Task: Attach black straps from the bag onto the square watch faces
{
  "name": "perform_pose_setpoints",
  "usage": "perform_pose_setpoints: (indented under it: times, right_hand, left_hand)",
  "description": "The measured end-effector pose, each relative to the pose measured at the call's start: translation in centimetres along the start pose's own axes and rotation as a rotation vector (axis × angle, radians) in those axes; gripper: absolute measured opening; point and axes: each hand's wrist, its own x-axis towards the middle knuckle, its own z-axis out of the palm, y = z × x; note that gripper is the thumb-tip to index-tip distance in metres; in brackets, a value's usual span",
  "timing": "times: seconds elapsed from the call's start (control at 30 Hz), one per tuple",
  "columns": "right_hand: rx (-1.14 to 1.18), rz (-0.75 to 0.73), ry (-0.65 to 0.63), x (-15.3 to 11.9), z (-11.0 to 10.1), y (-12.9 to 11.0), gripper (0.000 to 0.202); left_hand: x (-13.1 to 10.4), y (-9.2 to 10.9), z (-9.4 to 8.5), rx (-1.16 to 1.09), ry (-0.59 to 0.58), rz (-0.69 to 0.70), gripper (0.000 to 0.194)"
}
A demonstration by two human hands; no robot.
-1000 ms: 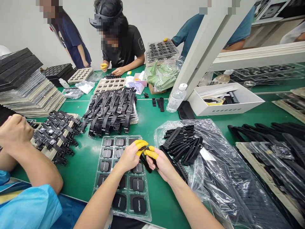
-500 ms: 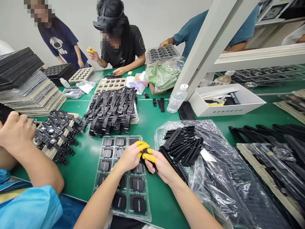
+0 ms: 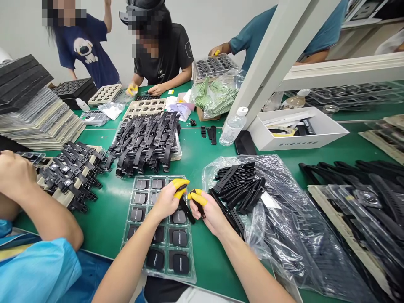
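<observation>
My left hand, with yellow finger cots, is closed on a black watch strap whose end hangs down from the fingers. Just to its right, my right hand, also in yellow finger cots, grips a dark piece, mostly covered by the fingers; I cannot tell its kind. A narrow gap separates the two hands. Below them lies a clear plastic tray with square black watch-like pieces in its pockets. Right of my hands, a pile of black watch straps rests on a plastic bag.
Assembled black watches lie heaped on trays ahead and on another tray at left, beside a co-worker's arm. A water bottle, a phone and a white box stand by a slanted post. Co-workers sit opposite.
My hands have moved apart, the left one drawing back with the strap hanging from it. Opposite, a co-worker's yellow-tipped hand has lowered to the table; another co-worker has raised an arm.
</observation>
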Motion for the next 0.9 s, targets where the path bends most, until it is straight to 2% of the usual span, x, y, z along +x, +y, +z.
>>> perform_pose_setpoints:
  times: [0.17, 0.27, 0.57, 0.9]
  right_hand:
    - [-0.004, 0.01, -0.068, -0.36, 0.23, 0.59, 0.043]
    - [-0.058, 0.035, -0.104, -0.29, 0.04, 0.69, 0.043]
    - [-0.001, 0.008, -0.037, 0.11, 0.04, 0.6, 0.041]
    - [-0.004, -0.008, -0.021, 0.23, 0.02, 0.94, 0.039]
  left_hand:
    - [-0.24, -0.19, 0.51, 0.075, -0.11, 0.102, 0.059]
    - [-0.29, -0.22, 0.45, 0.102, -0.142, 0.127, 0.062]
    - [-0.11, 0.06, 0.33, 0.094, -0.117, 0.139, 0.058]
    - [-0.14, -0.15, 0.47, 0.088, -0.109, 0.109, 0.061]
